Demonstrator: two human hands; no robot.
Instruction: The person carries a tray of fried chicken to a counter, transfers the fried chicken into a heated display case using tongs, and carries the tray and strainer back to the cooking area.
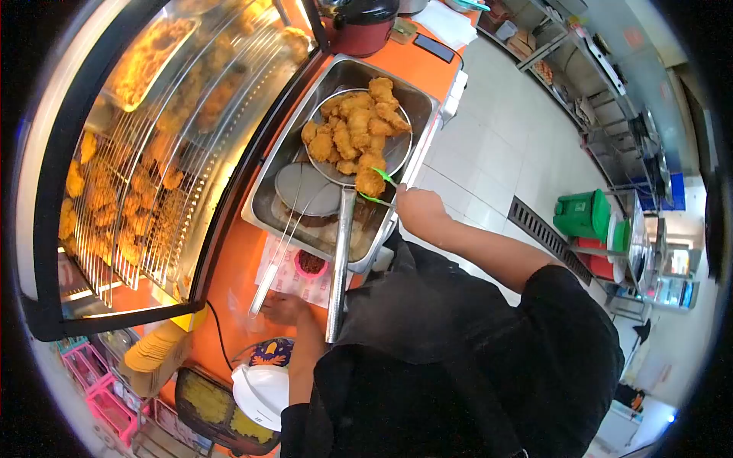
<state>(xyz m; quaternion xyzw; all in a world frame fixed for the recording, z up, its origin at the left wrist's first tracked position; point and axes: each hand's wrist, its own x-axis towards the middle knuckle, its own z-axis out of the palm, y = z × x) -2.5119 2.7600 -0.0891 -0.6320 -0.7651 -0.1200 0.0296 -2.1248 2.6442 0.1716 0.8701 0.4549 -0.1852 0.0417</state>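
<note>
My right hand (418, 209) is closed around green-tipped tongs (384, 177), whose tips are at a piece of fried chicken (369, 182) on the near edge of a round strainer. More fried chicken (357, 131) is heaped in the strainer (405, 153), which rests in a steel tray (263, 200) with its long handle (341, 259) pointing toward me. My left hand (284, 308) is low on the orange counter, beside a clear plastic bag (248, 314) and the handle end of metal tongs (263, 288); its fingers are partly hidden, and its grip is unclear.
A lit glass display case (229, 221) with fried chicken on racks stands at the left. Near my left arm are a white lid (263, 393) and a pink bowl (311, 263). A phone (434, 47) and a dark red cooker (360, 34) sit at the far end.
</note>
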